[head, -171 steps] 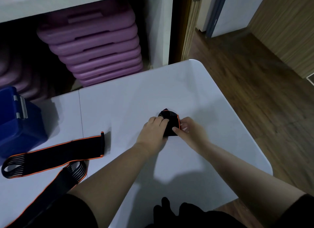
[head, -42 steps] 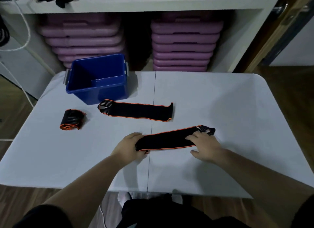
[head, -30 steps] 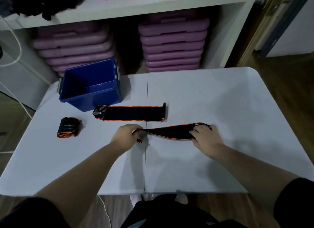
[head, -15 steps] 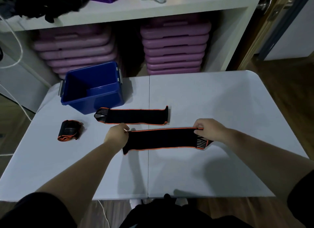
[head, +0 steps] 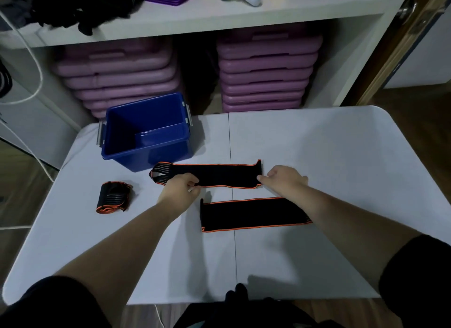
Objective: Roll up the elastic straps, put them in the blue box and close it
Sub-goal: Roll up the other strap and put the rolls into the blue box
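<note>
The blue box [head: 148, 156] stands open at the table's back left, with nothing in it. One rolled black-and-orange strap [head: 113, 197] lies left of it toward me. Two straps lie flat in the middle: the far strap [head: 224, 176] just in front of the box, and the near strap [head: 251, 214] closer to me. My left hand [head: 179, 187] pinches the far strap's near edge close to its ribbed left end. My right hand [head: 286, 180] has loose fingers whose tips touch that strap's right end. My right forearm covers the near strap's right end.
The white folding table [head: 317, 156] has a centre seam and rounded corners. Behind it a white shelf unit [head: 219, 17] holds stacks of purple step boards [head: 266, 71], dark clothing and small toys. A white cable [head: 36, 83] hangs at the left. Wooden floor lies to the right.
Both hands have let go of the near strap, which now lies flat on the table. They have moved forward to the far strap, left hand onto its edge and right hand at its right end.
</note>
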